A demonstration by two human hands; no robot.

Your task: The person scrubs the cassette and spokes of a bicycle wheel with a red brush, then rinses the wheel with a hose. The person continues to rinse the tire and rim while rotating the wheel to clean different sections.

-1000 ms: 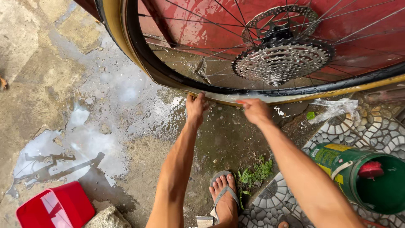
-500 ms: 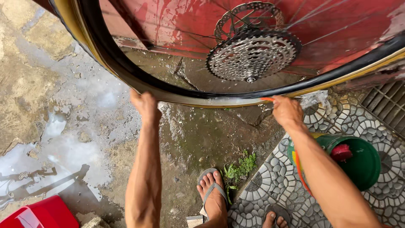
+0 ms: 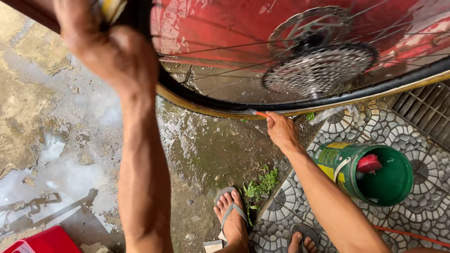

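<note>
A bicycle wheel [image 3: 206, 100] with a black rim and tan-edged tyre fills the top of the view, its cassette [image 3: 318, 70] and brake disc at upper right. My left hand [image 3: 112, 51] grips the tyre at the upper left, close to the camera. My right hand [image 3: 280, 130] holds a small orange-handled brush [image 3: 258, 113] against the lowest part of the rim, where white foam shows.
A green bucket [image 3: 396, 187] with a red object inside stands on patterned paving at right. A drain grate [image 3: 429, 110] lies at far right. Wet soapy concrete [image 3: 56, 154] spreads left. A red container [image 3: 44, 241] sits at bottom left. My sandalled feet [image 3: 232, 220] stand below.
My left hand has slid from the bottom of the tyre up along its left side, toward the camera. My right hand stays at the rim's lowest point, and the view has shifted.
</note>
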